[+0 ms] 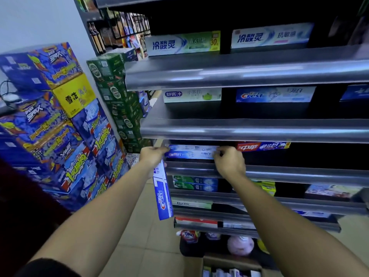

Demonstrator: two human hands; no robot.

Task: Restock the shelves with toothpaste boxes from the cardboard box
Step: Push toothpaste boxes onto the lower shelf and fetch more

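A blue and white toothpaste box (191,152) lies lengthwise at the front of the third shelf (279,173). My right hand (229,160) pinches its right end. My left hand (152,156) touches its left end with the fingertips while it grips a second blue Crest box (162,193), which hangs downward from the palm. The open cardboard box (229,268) with several more toothpaste boxes stands on the floor at the bottom edge.
Grey metal shelves (249,128) above and below carry other toothpaste boxes; a red one (263,146) lies right of my right hand. Stacked blue, yellow and green drink cartons (65,120) fill the left side. Tiled floor lies between them and the shelves.
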